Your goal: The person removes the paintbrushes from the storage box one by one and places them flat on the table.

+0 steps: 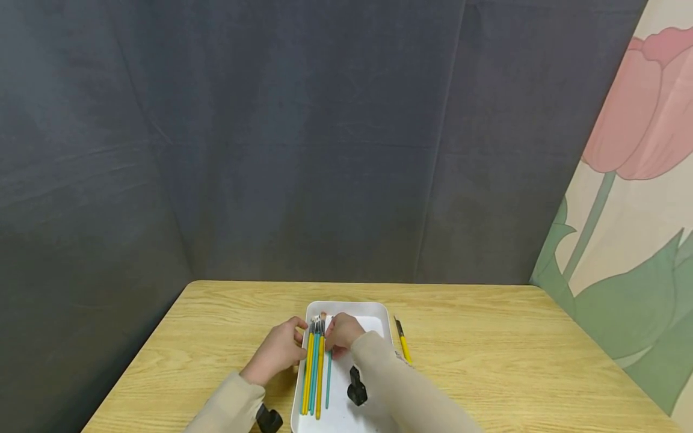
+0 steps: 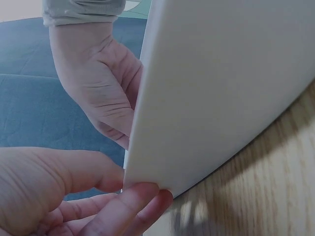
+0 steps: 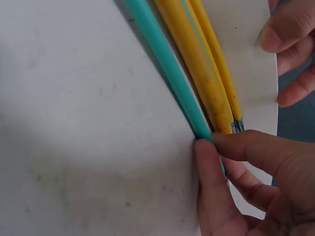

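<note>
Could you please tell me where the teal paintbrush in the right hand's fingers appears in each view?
Head: the teal paintbrush lies low, slightly left of centre, right of the grouped brushes.
Left wrist: not in it.
Right wrist: it slants from the top edge, left of centre, down to the right hand.
Shared landmark: the white tray, seen from outside in the left wrist view.
</note>
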`<state>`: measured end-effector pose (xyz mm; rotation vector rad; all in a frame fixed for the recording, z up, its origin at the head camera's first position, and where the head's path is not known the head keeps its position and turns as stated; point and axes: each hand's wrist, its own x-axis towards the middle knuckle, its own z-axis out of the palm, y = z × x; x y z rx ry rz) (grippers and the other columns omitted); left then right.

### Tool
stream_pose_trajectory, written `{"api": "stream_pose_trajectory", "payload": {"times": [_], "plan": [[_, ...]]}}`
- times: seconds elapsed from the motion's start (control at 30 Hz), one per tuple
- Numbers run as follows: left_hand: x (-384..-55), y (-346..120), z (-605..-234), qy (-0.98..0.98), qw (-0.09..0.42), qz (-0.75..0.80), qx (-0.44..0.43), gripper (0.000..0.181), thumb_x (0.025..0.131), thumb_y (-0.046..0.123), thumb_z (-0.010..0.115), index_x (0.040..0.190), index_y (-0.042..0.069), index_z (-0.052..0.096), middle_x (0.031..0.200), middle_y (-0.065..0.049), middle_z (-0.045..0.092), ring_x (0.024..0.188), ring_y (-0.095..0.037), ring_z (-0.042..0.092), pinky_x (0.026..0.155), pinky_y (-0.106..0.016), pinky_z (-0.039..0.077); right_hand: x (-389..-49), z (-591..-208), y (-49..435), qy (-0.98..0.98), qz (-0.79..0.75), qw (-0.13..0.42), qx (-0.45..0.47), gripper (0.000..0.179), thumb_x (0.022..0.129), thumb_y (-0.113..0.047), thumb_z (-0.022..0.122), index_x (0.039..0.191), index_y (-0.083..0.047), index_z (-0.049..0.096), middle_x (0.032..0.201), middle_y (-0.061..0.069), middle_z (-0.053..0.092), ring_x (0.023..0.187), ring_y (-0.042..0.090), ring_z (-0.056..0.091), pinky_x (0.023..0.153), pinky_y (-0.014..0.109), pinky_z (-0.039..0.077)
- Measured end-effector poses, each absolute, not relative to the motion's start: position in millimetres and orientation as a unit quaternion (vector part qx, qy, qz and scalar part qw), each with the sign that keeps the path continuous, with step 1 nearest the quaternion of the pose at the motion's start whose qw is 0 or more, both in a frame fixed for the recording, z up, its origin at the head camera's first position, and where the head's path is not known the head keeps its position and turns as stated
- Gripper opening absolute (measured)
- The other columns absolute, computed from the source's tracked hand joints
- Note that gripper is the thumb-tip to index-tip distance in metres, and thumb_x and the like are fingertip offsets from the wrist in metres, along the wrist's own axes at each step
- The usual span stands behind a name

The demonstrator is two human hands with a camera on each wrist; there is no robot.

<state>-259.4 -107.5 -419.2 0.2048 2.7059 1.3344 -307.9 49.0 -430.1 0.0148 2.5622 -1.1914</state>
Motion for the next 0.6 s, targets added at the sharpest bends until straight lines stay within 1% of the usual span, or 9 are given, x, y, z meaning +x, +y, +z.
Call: {"api": "stream_pose_trajectory", "payload": {"times": [0.27,0.47,0.6], "plan": [[-259.2,-107.9,-420.1,0.891,0.057,0.445,0.072,0.050,0.076,-0.008,0.065,0.124,-0.005,0.051,0.091,-0.014,0.060,0.067,-0.017,0.057,0.054,-0.029,0.051,-306.9,-425.9,52.6,0.893,-0.419,0.164,-0.001,0.022,0.070,0.010,0.074,0.069,-0.005,0.057,0.062,0.007,0.058,0.044,0.014,0.055,0.046,0.023,0.052],[-258.7,-107.2,-419.3,0.893,0.055,0.442,0.069,0.049,0.077,-0.007,0.066,0.124,-0.005,0.052,0.091,-0.014,0.059,0.066,-0.017,0.057,0.054,-0.029,0.051,-306.8,-420.0,60.6,0.859,-0.476,0.190,0.015,0.017,0.074,0.013,0.068,0.078,-0.001,0.060,0.062,0.005,0.053,0.048,0.014,0.056,0.053,0.029,0.057],[-258.5,-107.0,-418.7,0.894,0.055,0.440,0.068,0.049,0.077,-0.007,0.065,0.124,-0.005,0.051,0.091,-0.013,0.059,0.066,-0.017,0.057,0.054,-0.029,0.051,-308.5,-419.3,67.8,0.844,-0.497,0.200,0.017,0.015,0.076,0.012,0.067,0.086,0.003,0.063,0.062,0.005,0.054,0.047,0.013,0.057,0.055,0.029,0.058]]}}
